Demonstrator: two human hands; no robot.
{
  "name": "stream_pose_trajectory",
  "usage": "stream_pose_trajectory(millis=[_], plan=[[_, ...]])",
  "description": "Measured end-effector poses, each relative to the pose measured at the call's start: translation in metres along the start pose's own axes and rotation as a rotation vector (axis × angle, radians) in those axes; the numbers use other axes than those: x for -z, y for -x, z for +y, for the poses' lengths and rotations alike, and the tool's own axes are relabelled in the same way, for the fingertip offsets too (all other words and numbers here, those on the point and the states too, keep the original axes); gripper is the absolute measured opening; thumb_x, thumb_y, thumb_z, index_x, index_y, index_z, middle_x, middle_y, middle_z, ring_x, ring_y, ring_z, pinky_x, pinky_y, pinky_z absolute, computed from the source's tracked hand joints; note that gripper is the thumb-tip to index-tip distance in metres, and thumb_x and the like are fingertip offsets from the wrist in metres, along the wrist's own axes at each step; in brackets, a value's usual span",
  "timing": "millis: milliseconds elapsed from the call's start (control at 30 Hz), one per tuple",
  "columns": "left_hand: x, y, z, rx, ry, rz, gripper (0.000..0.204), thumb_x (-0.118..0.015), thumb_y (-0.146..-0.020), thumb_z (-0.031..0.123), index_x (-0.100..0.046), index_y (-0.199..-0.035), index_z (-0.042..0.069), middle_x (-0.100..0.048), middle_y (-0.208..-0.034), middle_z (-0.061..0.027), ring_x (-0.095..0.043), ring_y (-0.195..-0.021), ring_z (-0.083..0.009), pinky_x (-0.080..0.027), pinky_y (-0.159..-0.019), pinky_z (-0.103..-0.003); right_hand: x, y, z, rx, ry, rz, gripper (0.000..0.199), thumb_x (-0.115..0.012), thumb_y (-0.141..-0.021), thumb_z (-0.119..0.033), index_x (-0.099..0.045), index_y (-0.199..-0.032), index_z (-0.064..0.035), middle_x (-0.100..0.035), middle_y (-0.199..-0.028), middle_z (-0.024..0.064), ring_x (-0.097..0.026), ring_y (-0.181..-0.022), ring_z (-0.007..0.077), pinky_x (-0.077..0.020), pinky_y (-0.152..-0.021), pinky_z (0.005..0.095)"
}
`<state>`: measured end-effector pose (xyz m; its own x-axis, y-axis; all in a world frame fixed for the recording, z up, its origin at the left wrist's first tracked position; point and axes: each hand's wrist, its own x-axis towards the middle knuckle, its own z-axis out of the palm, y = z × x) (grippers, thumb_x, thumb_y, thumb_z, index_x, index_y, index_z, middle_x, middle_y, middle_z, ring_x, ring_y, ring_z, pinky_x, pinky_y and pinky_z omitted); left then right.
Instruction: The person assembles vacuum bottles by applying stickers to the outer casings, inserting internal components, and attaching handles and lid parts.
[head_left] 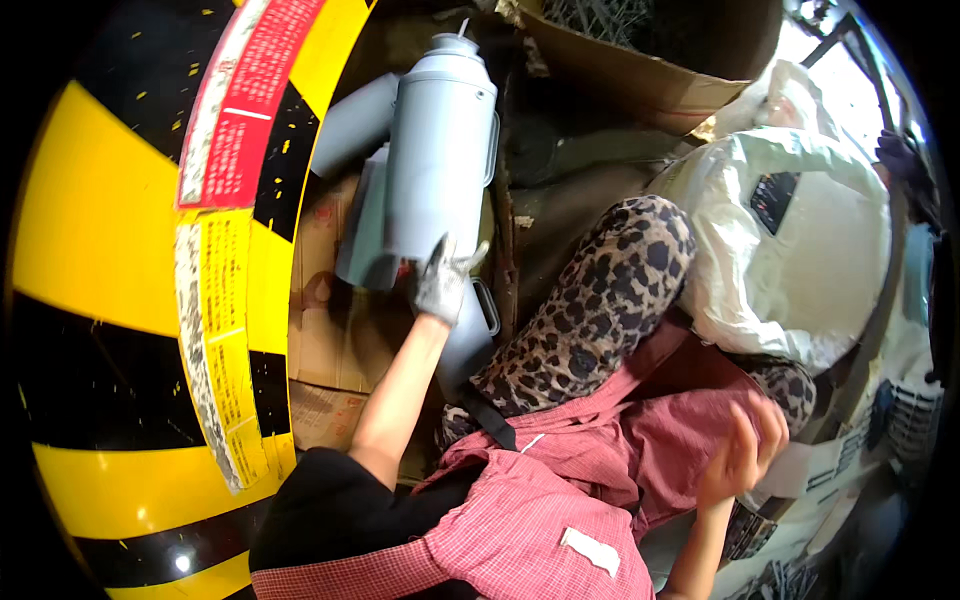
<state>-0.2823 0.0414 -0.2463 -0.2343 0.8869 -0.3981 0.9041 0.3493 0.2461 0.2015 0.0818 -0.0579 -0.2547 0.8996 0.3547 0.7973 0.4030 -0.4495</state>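
A pale grey cylindrical canister point(437, 150) with a stepped neck, a thin pin at its top and a side handle lies lengthwise ahead of me. At its near end, my left hand point(445, 282), in a light grey glove, has hold of the lower edge; the fingers partly hide that edge. Similar grey cylinders surround it: one point(355, 122) slants behind on the left, another point(366, 225) shows beneath, and a third point(462, 345) with a handle lies by my left wrist. My bare right hand point(742, 452) hovers over my apron, fingers loosely bent and apart, with nothing in it.
A yellow-and-black striped machine panel point(110, 220) with labels curves along my left. Brown cardboard point(330, 345) lies under the cylinders. Ahead stands a cardboard box point(640, 75) of thin metal pieces. A white plastic-lined tub point(800, 260) sits right of my patterned knee point(610, 290).
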Motion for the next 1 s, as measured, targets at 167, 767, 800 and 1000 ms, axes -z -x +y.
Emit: stream_pose_trajectory(millis=[167, 767, 800, 1000], plan=[[0.05, 0.099, 0.109, -0.097, 1.189, 0.323, 0.038, -0.06, -0.102, 0.022, -0.054, -0.132, 0.0, -0.066, -0.125, -0.0106, -0.066, -0.113, -0.026, -0.055, -0.095, -0.037, -0.044, -0.085, -0.029, -0.252, -0.889, 0.149, 0.054, -0.057, -0.098, -0.005, -0.041, -0.149, 0.0006, -0.038, -0.155, 0.0143, -0.035, -0.146, 0.0304, -0.0322, -0.116, 0.0426], [0.01, 0.095, 0.126, -1.308, 0.595, 0.29, 0.048, -0.061, -0.099, 0.026, -0.053, -0.139, 0.001, -0.055, -0.143, -0.0184, -0.05, -0.136, -0.0247, -0.038, -0.115, -0.04, 0.1, -0.006, 0.024, 0.304, -1.524, -0.014, 0.064, -0.082, -0.077, -0.049, -0.061, -0.122, -0.0076, -0.044, -0.137, 0.0285, -0.053, -0.124, 0.0436, -0.0476, -0.102, 0.052], [0.06, 0.101, 0.171, -1.14, 0.859, 0.104, 0.057, -0.068, -0.094, 0.028, -0.05, -0.142, 0.002, -0.054, -0.144, -0.0179, -0.049, -0.137, -0.0251, -0.038, -0.115, -0.041, 0.107, -0.009, 0.015, 0.334, -1.448, -0.048, 0.061, -0.082, -0.076, -0.045, -0.063, -0.119, -0.0076, -0.043, -0.137, 0.0302, -0.053, -0.123, 0.046, -0.0484, -0.102, 0.0502], [0.178, 0.096, 0.347, -1.432, 1.092, -0.801, 0.116, -0.091, -0.069, 0.044, -0.027, -0.158, 0.004, -0.047, -0.152, -0.0128, -0.043, -0.139, -0.0201, -0.034, -0.118, -0.038, 0.149, -0.048, -0.087, 0.345, -0.225, -0.008, 0.029, -0.073, -0.074, -0.023, -0.066, -0.091, -0.0019, -0.064, -0.097, 0.0134, -0.062, -0.095, 0.032, -0.0489, -0.09, 0.0405]])
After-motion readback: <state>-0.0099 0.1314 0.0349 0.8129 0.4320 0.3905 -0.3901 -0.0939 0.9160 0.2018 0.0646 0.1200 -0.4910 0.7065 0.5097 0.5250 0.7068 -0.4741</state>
